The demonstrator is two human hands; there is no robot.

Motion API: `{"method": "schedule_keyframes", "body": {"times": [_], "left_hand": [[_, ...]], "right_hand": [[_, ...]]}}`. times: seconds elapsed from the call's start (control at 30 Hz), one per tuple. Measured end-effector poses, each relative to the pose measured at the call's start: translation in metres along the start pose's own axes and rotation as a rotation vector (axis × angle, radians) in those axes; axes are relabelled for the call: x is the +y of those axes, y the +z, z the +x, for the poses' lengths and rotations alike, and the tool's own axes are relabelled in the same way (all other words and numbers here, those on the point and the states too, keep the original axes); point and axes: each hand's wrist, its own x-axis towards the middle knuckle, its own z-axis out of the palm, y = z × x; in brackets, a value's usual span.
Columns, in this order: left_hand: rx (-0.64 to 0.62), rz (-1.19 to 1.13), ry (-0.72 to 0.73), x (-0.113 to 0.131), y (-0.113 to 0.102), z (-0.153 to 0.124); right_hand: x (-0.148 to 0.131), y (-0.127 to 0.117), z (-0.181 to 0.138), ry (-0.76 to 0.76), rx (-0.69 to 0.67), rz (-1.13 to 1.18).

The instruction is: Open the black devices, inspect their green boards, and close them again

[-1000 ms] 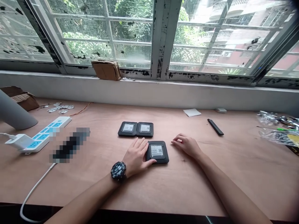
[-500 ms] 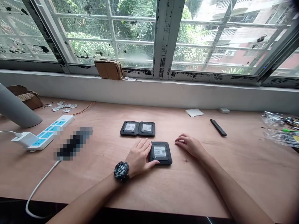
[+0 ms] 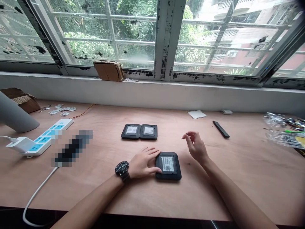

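A black square case (image 3: pixel 176 168) with a white printed label lies flat on the wooden table, label up. At its left side is my left hand (image 3: pixel 144 163), wearing a black wristwatch (image 3: pixel 122 168). The index finger reaches the case's far left corner and the thumb presses on its left edge. My right hand (image 3: pixel 195 147) is raised right of the case and apart from it. Its fingers are curled with thumb and index together; whatever they hold is too small to make out. Beyond lie two similar labelled cases (image 3: pixel 131 131), (image 3: pixel 148 131) side by side.
A black strip-shaped piece (image 3: pixel 221 129) and white paper (image 3: pixel 196 114) lie farther back right. Plastic bags (image 3: pixel 281 140) with small parts sit at the far right. On the left are a white power strip (image 3: pixel 49 136), a pixelated dark object (image 3: pixel 72 148) and a cable (image 3: pixel 38 194).
The case has come nearer to me and slightly right, its label turned about a quarter. My left hand moved with it. My right hand has lifted off the table, fingers now curled.
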Motion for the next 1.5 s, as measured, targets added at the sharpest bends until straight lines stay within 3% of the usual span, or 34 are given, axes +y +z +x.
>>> {"method": "schedule_keyframes", "body": {"times": [0.1,0.2,0.37,0.93,1.17,1.37,1.5], "left_hand": [[-0.036,0.032,-0.015,0.005,0.002,0.002],[-0.028,0.053,-0.022,0.006,0.001,0.003],[-0.026,0.061,-0.013,0.006,0.0,0.003],[-0.009,0.042,0.001,0.004,0.002,0.002],[-0.011,-0.004,0.033,0.004,0.0,0.004],[0.005,-0.066,0.027,-0.008,-0.009,0.001],[0.014,-0.066,0.015,-0.016,-0.012,-0.002]], "right_hand": [[-0.014,0.009,-0.01,0.035,0.065,0.312],[-0.026,0.019,-0.023,0.051,0.041,0.46],[-0.031,0.025,-0.031,-0.016,-0.061,0.406],[-0.032,0.02,-0.031,0.003,-0.103,0.366],[-0.049,0.014,-0.025,-0.121,-0.217,0.264],[-0.055,0.01,-0.018,0.124,-0.306,0.583],[-0.051,0.008,-0.018,0.09,-0.307,0.552]]}}
